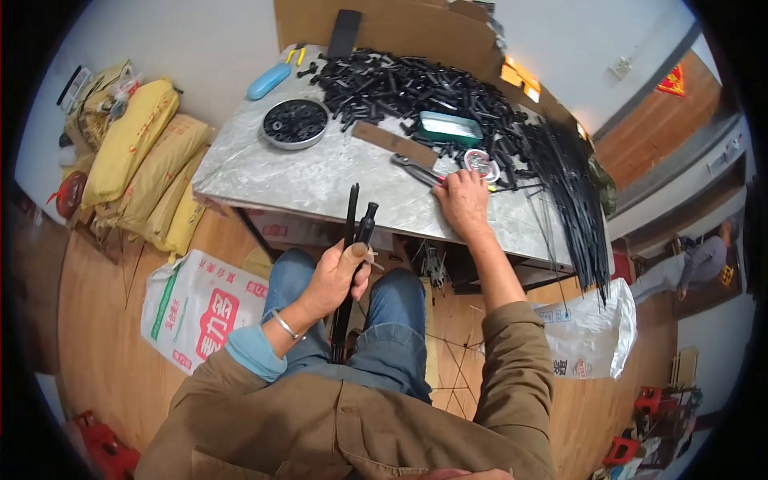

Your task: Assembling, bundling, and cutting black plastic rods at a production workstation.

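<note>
Black rods (366, 228) within left fingers (362, 281)

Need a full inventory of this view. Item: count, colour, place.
Table: one, grey, centre
Tube pieces: uncountable, black, heaped at table's back
Dish: one, silver, table's left, holding black pieces
Case: one, blue, far left of table
Wooden strip: one, brown, mid-table
Box: one, teal, by heap
Tub: one, white-red, beside box
Pliers: one, grey-red, below strip
Long rods: many, black, over table's right edge
Cardboard: brown, behind heap
Full sacks: several, yellow, left
Flat sacks: two, white, floor, either side
Other person: one, grey top, far right
Held pieces: at least two, black
Left hand: one, around held pieces
Right hand: one, at pliers' handles
</note>
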